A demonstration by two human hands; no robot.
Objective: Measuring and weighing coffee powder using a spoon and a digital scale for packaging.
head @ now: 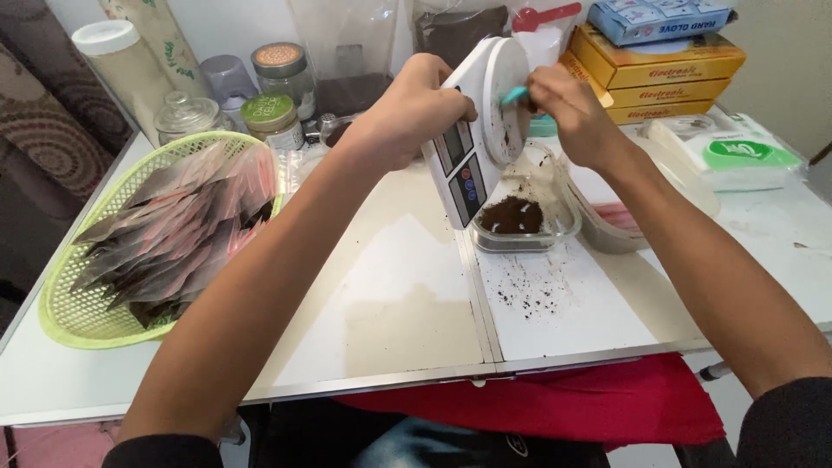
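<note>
My left hand [407, 113] grips a white digital kitchen scale [481, 121] and holds it tilted up on its edge above a clear glass container [565, 227]. A small heap of dark brown powder [511, 214] lies inside that container. My right hand [576, 113] holds a small teal tool [514, 95] against the scale's round platform. Dark crumbs [533, 295] are scattered on the white table [399, 303] in front of the container.
A green basket [65, 312] of filled clear sachets sits at the left. Jars and a canister stand along the back left. Yellow boxes [672, 82] are stacked at the back right, with a wipes pack [737, 154] beside them. Red cloth [555, 403] hangs below the table edge.
</note>
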